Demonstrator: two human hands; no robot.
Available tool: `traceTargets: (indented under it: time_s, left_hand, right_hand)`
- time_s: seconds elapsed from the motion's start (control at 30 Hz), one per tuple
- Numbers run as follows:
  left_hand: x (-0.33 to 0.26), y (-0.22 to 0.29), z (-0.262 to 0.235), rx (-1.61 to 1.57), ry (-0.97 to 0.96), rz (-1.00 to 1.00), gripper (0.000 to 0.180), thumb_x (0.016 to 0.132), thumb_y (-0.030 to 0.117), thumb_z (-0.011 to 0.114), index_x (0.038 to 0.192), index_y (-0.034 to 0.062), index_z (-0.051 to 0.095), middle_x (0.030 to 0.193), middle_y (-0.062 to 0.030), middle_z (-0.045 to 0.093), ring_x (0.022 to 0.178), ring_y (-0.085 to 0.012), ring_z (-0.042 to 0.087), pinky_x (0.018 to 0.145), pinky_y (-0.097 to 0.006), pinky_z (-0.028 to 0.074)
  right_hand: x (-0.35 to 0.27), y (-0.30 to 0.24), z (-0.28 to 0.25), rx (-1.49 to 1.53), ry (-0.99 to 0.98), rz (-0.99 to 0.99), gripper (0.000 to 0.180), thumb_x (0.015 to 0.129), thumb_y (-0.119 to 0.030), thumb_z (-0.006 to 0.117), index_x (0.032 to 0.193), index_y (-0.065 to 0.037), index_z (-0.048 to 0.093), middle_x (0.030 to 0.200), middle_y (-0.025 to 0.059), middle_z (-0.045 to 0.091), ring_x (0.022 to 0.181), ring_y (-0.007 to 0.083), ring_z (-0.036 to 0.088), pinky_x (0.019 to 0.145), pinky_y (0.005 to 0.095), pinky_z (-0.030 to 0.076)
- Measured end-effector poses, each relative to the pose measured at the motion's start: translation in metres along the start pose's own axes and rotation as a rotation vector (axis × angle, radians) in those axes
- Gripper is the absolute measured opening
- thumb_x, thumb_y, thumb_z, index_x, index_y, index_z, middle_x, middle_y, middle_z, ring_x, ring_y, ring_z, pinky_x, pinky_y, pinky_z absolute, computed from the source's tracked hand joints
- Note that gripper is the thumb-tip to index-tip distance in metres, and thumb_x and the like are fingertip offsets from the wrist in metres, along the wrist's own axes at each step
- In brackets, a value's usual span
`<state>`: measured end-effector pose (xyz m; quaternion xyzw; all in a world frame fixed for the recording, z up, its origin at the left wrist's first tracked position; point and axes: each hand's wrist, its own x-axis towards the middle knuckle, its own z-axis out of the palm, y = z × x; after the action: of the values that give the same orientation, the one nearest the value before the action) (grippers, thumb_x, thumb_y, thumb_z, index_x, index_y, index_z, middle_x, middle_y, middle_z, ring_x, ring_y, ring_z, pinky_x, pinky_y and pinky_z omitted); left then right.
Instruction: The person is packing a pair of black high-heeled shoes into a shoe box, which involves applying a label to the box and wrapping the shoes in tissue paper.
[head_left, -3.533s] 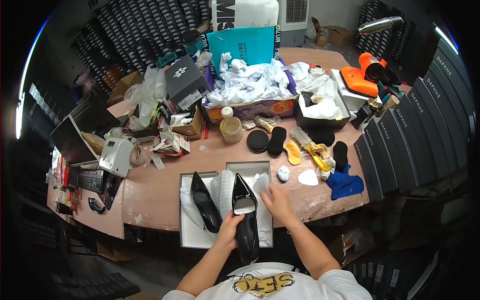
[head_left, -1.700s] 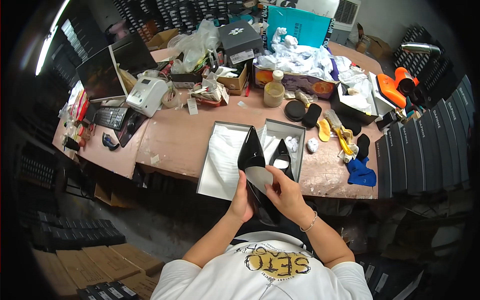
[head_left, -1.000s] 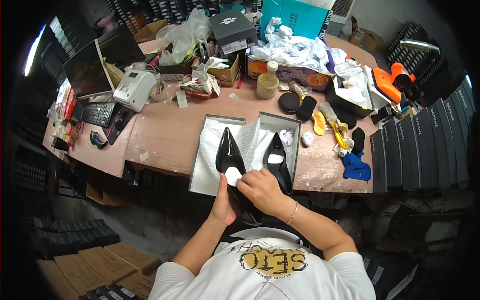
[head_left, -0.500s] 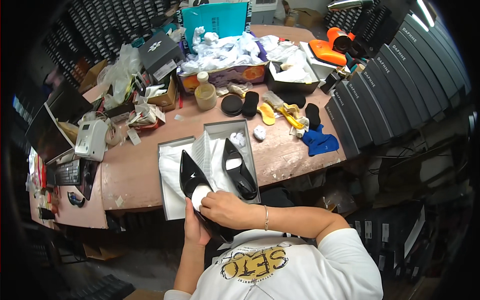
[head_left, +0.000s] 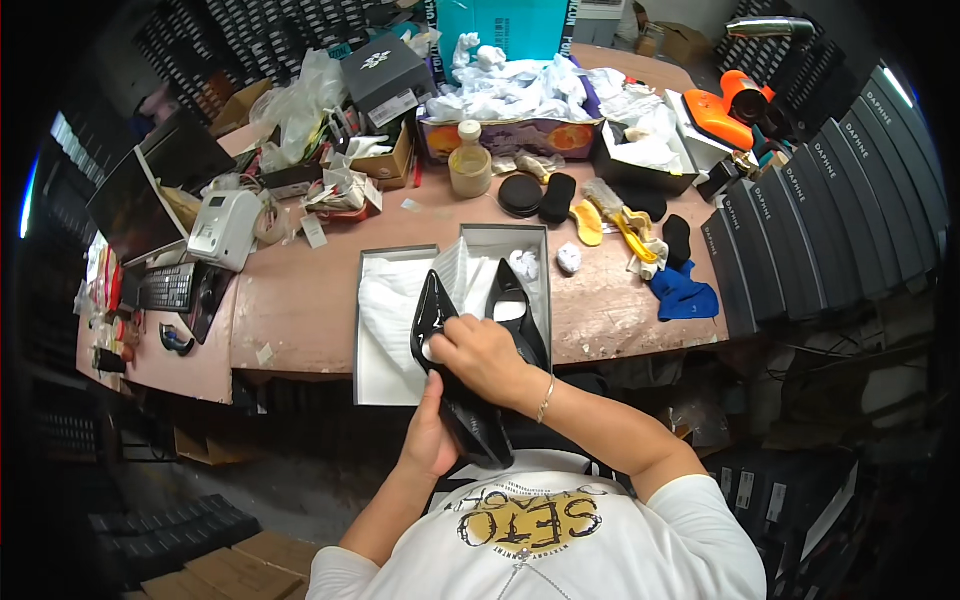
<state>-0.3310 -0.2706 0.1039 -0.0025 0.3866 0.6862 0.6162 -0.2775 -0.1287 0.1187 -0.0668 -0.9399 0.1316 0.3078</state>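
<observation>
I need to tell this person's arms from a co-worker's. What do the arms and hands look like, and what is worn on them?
Both forearms are bare, with no gloves on the left hand or right hand. A thin bracelet circles the right wrist. Short white sleeves of a printed T-shirt end at the upper arms. No rings or watch are visible.

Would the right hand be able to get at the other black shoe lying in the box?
Probably yes: the right hand rests on the held shoe, right beside the second shoe, with nothing between them.

Bright, even overhead light; sharp centre, strong fisheye bending, dark vignetted rim.
</observation>
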Motion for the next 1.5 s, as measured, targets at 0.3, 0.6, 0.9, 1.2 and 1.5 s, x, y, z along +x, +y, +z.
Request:
traceTargets:
  time_s: [0.3, 0.6, 0.9, 1.2, 1.5]
  left_hand:
    - [-0.029, -0.023, -0.011, 0.082, 0.090, 0.125, 0.062, 0.098, 0.052, 0.036, 0.135, 0.0029, 0.041, 0.124, -0.0163, 0.056, 0.109, -0.0293, 0.059, 0.093, -0.048, 0.049]
    - [-0.083, 0.078, -0.030, -0.041, 0.158, 0.374, 0.061, 0.091, 0.046, 0.042, 0.119, -0.0063, 0.053, 0.100, -0.0172, 0.065, 0.083, -0.0263, 0.067, 0.075, -0.037, 0.057]
    - [-0.030, 0.064, -0.021, -0.088, 0.049, 0.182, 0.060, 0.093, 0.045, 0.040, 0.121, -0.0076, 0.051, 0.109, -0.0207, 0.062, 0.089, -0.0298, 0.066, 0.078, -0.039, 0.057]
    - [0.104, 0.105, -0.037, 0.041, 0.181, -0.012, 0.053, 0.094, 0.038, 0.046, 0.124, -0.0056, 0.050, 0.111, -0.0196, 0.062, 0.101, -0.0299, 0.063, 0.084, -0.041, 0.055]
    - [0.158, 0.118, -0.076, 0.717, 0.614, -0.071, 0.053, 0.095, 0.034, 0.054, 0.131, -0.0045, 0.045, 0.121, -0.0151, 0.057, 0.112, -0.0207, 0.055, 0.091, -0.031, 0.045]
  right_hand:
    - [-0.017, -0.020, -0.006, 0.059, -0.077, 0.012, 0.008, 0.075, -0.010, 0.058, 0.083, -0.010, 0.056, 0.076, 0.0054, 0.051, 0.075, 0.0254, 0.056, 0.063, 0.0366, 0.046]
    - [-0.071, 0.031, -0.079, -0.034, -0.378, 0.339, 0.050, 0.072, -0.036, 0.078, 0.103, 0.000, 0.063, 0.110, 0.0166, 0.062, 0.114, 0.0338, 0.053, 0.096, 0.0465, 0.041]
    - [-0.065, 0.042, -0.129, 0.384, -0.016, 0.489, 0.027, 0.070, -0.007, 0.074, 0.080, 0.006, 0.053, 0.119, 0.0189, 0.060, 0.126, 0.0368, 0.046, 0.104, 0.0435, 0.036]
    - [-0.110, 0.166, -0.096, -0.235, -0.255, 0.628, 0.045, 0.070, -0.013, 0.077, 0.105, 0.003, 0.052, 0.131, 0.0257, 0.044, 0.130, 0.0457, 0.035, 0.105, 0.0504, 0.033]
    - [-0.052, 0.083, 0.063, 0.063, -0.821, 0.367, 0.062, 0.065, -0.022, 0.081, 0.119, -0.005, 0.055, 0.127, 0.0182, 0.051, 0.122, 0.0415, 0.043, 0.099, 0.0527, 0.036]
